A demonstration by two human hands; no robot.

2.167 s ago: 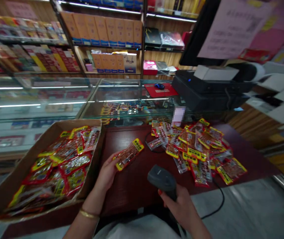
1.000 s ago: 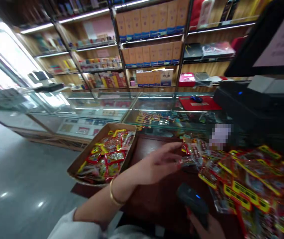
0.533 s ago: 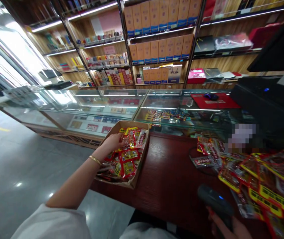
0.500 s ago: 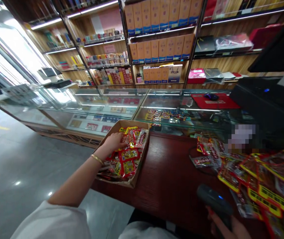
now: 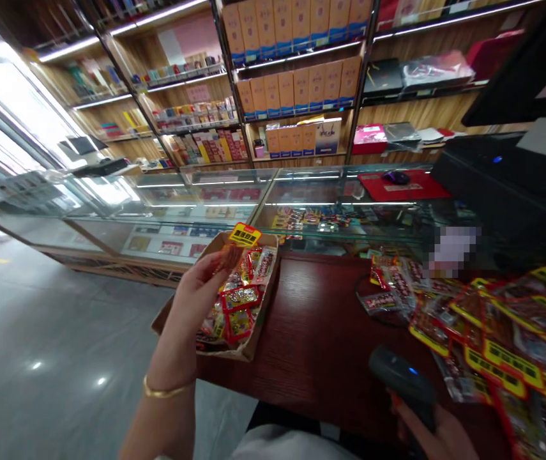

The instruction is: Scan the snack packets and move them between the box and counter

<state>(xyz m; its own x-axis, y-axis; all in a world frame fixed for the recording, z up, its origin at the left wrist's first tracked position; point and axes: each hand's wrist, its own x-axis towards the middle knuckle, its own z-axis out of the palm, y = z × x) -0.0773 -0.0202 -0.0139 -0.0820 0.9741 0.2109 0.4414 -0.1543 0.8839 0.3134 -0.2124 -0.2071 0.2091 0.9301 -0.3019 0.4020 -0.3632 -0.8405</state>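
Observation:
My left hand (image 5: 200, 284), with a gold bangle on its wrist, pinches a snack packet (image 5: 240, 237) that has a yellow and red top. It holds the packet over a cardboard box (image 5: 264, 322) of small red, yellow and clear snack packets (image 5: 240, 299). The box stands at the left end of the dark red wooden counter (image 5: 315, 319). At the lower right, my right hand (image 5: 428, 425) is wrapped round the handle of a dark barcode scanner (image 5: 404, 377), which shows a small blue light. The scanner's head points up and left over the counter.
A heap of snack packets (image 5: 502, 338) covers the counter's right side, beside a black cable (image 5: 361, 294). Behind stand glass display cases (image 5: 196, 204), a mouse (image 5: 396, 177) on a red mat (image 5: 426, 191), a dark machine (image 5: 483, 172) and shelves of orange boxes (image 5: 296, 92).
My left hand was down among the packets in the box; now it is raised nearer to me with one packet in it. My right hand still holds the scanner.

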